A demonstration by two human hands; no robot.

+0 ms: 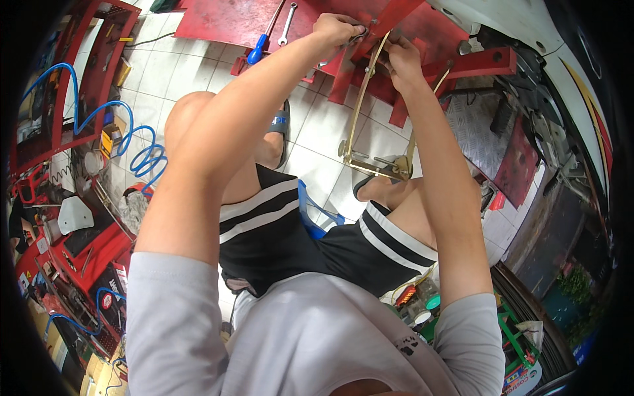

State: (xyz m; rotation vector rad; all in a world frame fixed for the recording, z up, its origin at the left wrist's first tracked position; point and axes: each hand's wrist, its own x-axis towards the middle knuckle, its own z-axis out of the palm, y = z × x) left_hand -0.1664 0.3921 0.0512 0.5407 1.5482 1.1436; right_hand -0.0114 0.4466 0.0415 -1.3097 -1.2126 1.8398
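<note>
My left hand (pixel 335 28) is raised at the top centre, fingers closed on a small dark piece against a red steel upright (pixel 395 14). My right hand (pixel 403 61) is just to its right, fingers curled at the upper end of a gold-coloured metal frame (pixel 361 96); what exactly they hold is hidden. The frame hangs down to a crossbar with fittings near my foot. A blue-handled screwdriver (pixel 256 54) and a silver combination wrench (pixel 286 26) lie on the red metal platform (pixel 218 16) left of my hands.
A white vehicle body (pixel 541 30) fills the upper right. A blue coiled hose (pixel 148 158) runs beside red racks (pixel 89 26) and scattered tools on the left. A blue stool (pixel 316 218) is beneath me. A green rack (pixel 512 340) with containers stands lower right, over a white tiled floor (pixel 310 125).
</note>
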